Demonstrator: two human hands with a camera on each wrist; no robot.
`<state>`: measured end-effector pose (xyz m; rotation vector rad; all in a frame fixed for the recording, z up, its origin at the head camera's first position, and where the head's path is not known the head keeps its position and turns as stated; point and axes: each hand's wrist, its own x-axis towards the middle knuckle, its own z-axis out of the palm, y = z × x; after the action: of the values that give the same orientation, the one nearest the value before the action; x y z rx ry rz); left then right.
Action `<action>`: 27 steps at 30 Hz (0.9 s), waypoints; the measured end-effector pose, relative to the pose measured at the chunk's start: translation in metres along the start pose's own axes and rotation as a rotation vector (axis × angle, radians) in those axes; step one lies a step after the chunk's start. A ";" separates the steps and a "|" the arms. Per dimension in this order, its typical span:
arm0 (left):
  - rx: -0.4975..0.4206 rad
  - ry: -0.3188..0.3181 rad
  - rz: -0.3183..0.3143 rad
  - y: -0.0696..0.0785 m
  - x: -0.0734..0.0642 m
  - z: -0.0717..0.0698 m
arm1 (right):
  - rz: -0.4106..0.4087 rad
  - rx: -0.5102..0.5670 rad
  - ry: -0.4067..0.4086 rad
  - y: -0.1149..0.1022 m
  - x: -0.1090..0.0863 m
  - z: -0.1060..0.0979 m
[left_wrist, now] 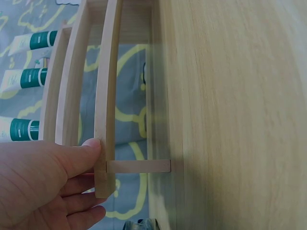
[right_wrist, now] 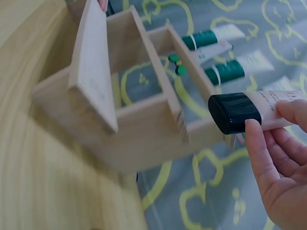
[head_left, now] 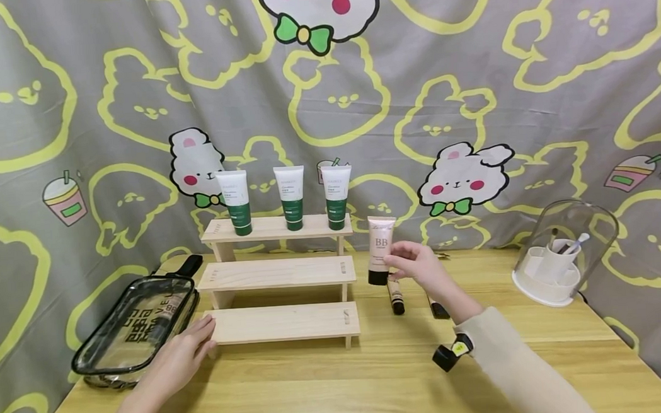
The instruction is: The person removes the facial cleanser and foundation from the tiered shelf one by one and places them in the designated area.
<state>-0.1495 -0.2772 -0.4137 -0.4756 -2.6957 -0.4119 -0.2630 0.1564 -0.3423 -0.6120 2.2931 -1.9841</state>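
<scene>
Currently the right hand [head_left: 416, 265] pinches the BB tube [head_left: 379, 245] — cap [head_left: 377, 278] down, just right of the wooden shelf [head_left: 278, 272] — while the left hand [head_left: 176, 357] grips the shelf's lowest tier [head_left: 283, 323] at its left end; three green-and-white tubes [head_left: 291, 199] stand on top.

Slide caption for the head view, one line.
Right hand holds a BB tube beside a wooden rack topped with three green and white tubes.

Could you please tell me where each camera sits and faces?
Head: head-worn, facing forward and down at the tiered wooden shelf; left hand, right hand and sleeves show.
Left wrist: wrist-worn, facing along the shelf; left hand shows.
Right wrist: wrist-worn, facing the BB cream tube and shelf; right hand, left fingertip show.
Head and right wrist share the tube.
</scene>
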 end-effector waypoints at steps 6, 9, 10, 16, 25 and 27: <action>0.001 0.003 0.006 0.000 -0.001 0.000 | 0.051 0.023 0.082 0.018 -0.015 -0.027; 0.008 0.022 0.019 -0.001 -0.001 0.001 | 0.065 0.017 0.116 0.026 -0.021 -0.042; 0.009 0.029 0.023 -0.001 0.000 0.001 | 0.071 0.011 0.127 0.029 -0.023 -0.047; 0.008 0.040 0.021 -0.001 -0.001 0.001 | 0.121 -0.052 0.173 0.044 -0.037 -0.078; 0.010 0.023 0.012 0.001 0.000 -0.001 | 0.174 -0.136 0.215 0.067 -0.058 -0.123; 0.005 0.012 0.003 0.001 0.000 -0.001 | 0.168 -0.128 0.198 0.075 -0.062 -0.132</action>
<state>-0.1493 -0.2766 -0.4128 -0.4742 -2.6831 -0.4052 -0.2639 0.3084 -0.4044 -0.2267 2.5047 -1.9100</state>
